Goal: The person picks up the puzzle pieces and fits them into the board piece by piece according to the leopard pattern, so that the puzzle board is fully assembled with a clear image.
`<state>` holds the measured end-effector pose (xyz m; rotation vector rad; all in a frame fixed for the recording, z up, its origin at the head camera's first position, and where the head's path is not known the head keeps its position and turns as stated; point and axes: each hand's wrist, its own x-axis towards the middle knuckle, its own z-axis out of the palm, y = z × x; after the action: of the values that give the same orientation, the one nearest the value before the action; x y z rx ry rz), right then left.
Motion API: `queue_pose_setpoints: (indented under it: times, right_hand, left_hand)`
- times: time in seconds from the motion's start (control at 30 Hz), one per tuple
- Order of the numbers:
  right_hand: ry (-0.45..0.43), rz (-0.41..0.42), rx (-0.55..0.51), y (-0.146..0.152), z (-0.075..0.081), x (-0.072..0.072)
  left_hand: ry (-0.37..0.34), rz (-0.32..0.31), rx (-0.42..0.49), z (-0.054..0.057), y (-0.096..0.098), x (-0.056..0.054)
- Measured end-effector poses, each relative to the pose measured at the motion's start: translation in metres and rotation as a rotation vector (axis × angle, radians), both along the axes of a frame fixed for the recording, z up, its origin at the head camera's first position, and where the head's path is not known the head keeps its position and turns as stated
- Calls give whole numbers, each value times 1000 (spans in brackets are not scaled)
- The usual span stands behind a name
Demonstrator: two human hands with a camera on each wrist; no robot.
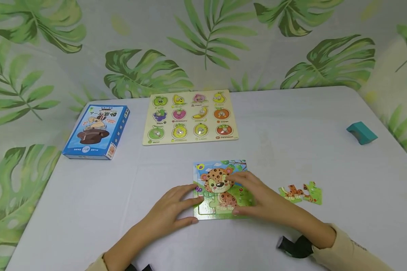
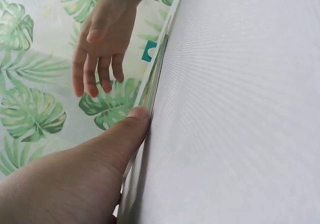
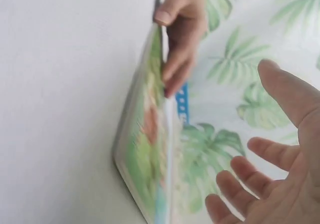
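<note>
A leopard jigsaw puzzle point(image 1: 220, 195) lies in its flat tray near the front of the table, its lower left showing outlined backing without pieces. My left hand point(image 1: 173, 209) rests at the tray's left side, fingertips on the surface and thumb at the lower left corner. In the left wrist view the left thumb point(image 2: 135, 119) presses along the tray's edge. My right hand point(image 1: 261, 195) hovers over the puzzle's right part, and the right wrist view shows its spread fingers point(image 3: 240, 189) holding nothing. Loose jigsaw pieces point(image 1: 313, 194) lie to the right, beyond the right wrist.
A wooden fruit peg board point(image 1: 149, 130) lies at the back middle of the table. To its left is a blue game box point(image 1: 76, 135). A teal arch block point(image 1: 362, 132) sits at the far right. A leaf-print cloth point(image 1: 203, 22) hangs behind the table.
</note>
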<state>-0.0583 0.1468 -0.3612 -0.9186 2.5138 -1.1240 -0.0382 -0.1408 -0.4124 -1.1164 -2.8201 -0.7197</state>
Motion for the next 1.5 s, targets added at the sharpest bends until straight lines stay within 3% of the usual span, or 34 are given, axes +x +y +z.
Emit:
queue_pose_setpoints:
  times: [0.27,0.53,0.8,1.17,1.5]
  right_hand:
    - [164,-178,-2,47,16,15]
    - [255,-253,-36,84,3,20]
    - [220,-238,-4,107,-17,15]
    - [166,-219,96,124,-32,8]
    - [310,-229,194,121,-41,6]
  left_hand:
    - [0,2,4,0,0,1]
    - [2,-4,7,-1,0,1]
    - [11,-11,3,-2,1,0]
    - [1,-5,-7,-2,-2,0]
    - [7,-8,8,-3,-2,0]
